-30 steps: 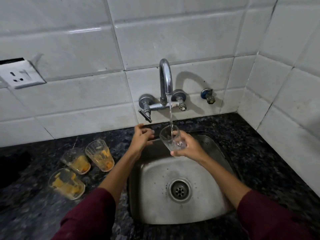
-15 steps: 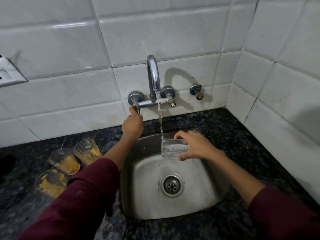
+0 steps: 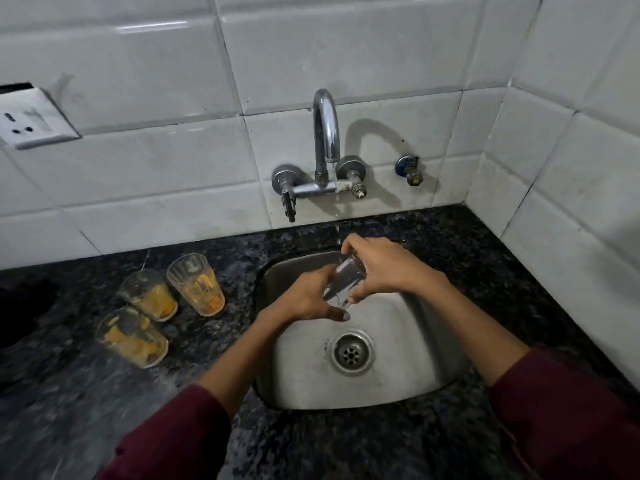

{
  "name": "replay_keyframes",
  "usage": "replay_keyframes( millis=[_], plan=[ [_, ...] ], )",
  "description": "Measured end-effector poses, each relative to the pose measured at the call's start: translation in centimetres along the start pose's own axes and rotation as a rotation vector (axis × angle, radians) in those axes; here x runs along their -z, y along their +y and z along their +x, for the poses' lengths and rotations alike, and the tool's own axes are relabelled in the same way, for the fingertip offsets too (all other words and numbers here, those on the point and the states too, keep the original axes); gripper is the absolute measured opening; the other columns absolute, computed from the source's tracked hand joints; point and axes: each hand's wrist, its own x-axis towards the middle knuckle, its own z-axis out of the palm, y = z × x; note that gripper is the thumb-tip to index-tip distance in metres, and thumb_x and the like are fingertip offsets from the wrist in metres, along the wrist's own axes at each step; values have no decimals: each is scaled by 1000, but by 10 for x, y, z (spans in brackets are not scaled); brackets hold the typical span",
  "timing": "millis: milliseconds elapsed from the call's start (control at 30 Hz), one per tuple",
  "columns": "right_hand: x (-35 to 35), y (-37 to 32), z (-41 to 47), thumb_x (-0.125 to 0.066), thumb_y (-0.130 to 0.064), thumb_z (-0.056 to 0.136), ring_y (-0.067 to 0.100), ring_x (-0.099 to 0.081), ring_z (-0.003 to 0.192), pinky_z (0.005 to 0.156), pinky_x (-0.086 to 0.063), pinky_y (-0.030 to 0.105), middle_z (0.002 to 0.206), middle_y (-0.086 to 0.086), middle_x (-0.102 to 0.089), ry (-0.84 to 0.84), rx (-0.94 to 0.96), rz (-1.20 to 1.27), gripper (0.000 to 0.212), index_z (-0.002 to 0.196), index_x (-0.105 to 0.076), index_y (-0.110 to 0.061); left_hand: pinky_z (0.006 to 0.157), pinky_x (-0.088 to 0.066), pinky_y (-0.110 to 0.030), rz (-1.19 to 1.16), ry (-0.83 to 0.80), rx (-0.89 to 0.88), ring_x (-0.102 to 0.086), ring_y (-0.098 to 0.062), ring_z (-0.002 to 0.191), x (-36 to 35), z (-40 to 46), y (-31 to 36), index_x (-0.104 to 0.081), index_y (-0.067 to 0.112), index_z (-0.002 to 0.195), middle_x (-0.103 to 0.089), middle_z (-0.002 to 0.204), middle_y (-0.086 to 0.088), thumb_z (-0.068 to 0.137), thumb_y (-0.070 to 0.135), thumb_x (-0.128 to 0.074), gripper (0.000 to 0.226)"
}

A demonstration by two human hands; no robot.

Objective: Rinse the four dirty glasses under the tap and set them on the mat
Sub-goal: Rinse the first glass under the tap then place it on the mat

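Over the steel sink (image 3: 408, 386) I hold a clear glass (image 3: 344, 277) tilted, with both hands on it. My left hand (image 3: 306, 301) grips it from below and the left. My right hand (image 3: 384, 265) covers it from above and the right. The chrome tap (image 3: 325, 133) on the wall lets only a thin trickle fall behind my hands. Three dirty glasses with orange residue stand on the dark counter left of the sink: one (image 3: 197, 284) nearest the sink, one (image 3: 149, 294) beside it, one (image 3: 133, 336) in front. No mat is in view.
A dark speckled counter (image 3: 485, 258) surrounds the sink. The drain (image 3: 351, 353) sits mid-basin. White tiled walls close the back and right. A wall socket (image 3: 31, 117) is at upper left, a small valve (image 3: 410, 169) right of the tap.
My left hand left the tap handle and came down onto the glass. The stream has thinned to a trickle. The glass has shifted from level under the stream to tilted between both hands.
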Motion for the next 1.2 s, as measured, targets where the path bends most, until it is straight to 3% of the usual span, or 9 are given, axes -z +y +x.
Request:
replay_keyframes(
  millis=[100,267,333,500,667,800,900,1100,1200],
  plan=[
    [-9,-12,-3,-87,-36,53,16,-52,110,84,-41,26,123,1,-51,148,-24,248,88,127,-39,-27,59,-36,-17,-128,189,27,-53,-10,75,-12,-6,-7,-56,16,99,-55,79,13,61,37,-87,54],
    [-65,-31,1,-86,-21,60,15,-60,105,94,-51,34,120,0,-58,412,-238,928,83,130,-41,-25,61,-42,-11,-402,396,101,-56,-2,73,-25,-17,-21,-57,14,97,-61,82,12,58,28,-89,53],
    [-77,-44,8,-85,-21,62,15,-63,104,91,-52,32,116,-1,-64,413,-265,927,78,128,-45,-21,66,-45,-13,-433,402,114,-61,-7,84,-24,-20,-27,-58,12,103,-65,93,8,58,27,-89,56],
    [-59,-88,42,-85,-23,61,11,-64,88,56,-53,18,109,-1,-65,417,-212,827,75,127,-48,-22,72,-42,-8,-420,370,114,-59,-8,99,21,-42,-50,-56,13,116,-64,110,4,66,34,-85,62],
    [-41,-185,106,-87,-20,56,16,-65,93,89,-52,33,109,4,-68,370,-21,789,70,117,-54,-19,91,-53,-30,-480,528,160,-65,-17,103,111,-118,-110,-46,9,134,-66,117,-7,66,31,-84,80],
    [-56,-283,165,-88,-24,51,20,-64,100,94,-50,41,109,0,-67,253,108,792,70,112,-54,-29,80,-57,-32,-437,771,272,-66,-8,78,161,-210,-184,-62,11,117,-71,91,-2,80,20,-74,40],
    [-90,-364,211,-89,-24,48,21,-64,100,95,-50,44,109,1,-67,121,182,823,72,110,-53,-27,80,-55,-30,-391,913,490,-67,-11,82,175,-276,-250,-67,11,108,-70,88,0,84,19,-69,25],
    [-173,-505,288,-88,-23,53,19,-60,105,95,-47,33,116,0,-64,-86,263,782,75,118,-51,-22,92,-43,-32,-191,661,960,-55,-29,118,170,-364,-370,-52,4,131,-59,129,-15,92,30,-59,47],
    [-212,-553,319,-88,-22,53,22,-58,108,95,-47,34,121,2,-62,-127,291,740,79,123,-50,-20,110,-32,-44,-83,486,1095,-31,-36,138,160,-381,-419,-31,3,145,-36,148,-21,93,43,-53,69]
  ],
)
